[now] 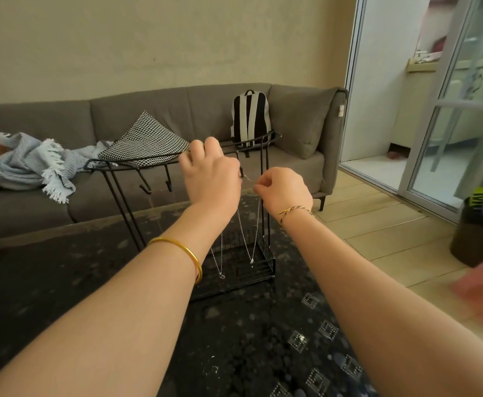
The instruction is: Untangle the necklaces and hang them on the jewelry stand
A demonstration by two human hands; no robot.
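While left hand curls by the stand, grasp unclear, right hand pinches a necklace; sofa tag illegible.

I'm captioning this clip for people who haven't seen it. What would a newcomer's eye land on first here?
The two raised hands mid-frame: the left hand and right hand pinch a thin silver necklace stretched between them, chain loops dangling below. Just behind stands the black wire jewelry stand on a dark patterned surface, and a striped backpack leans on the grey sofa at the back.
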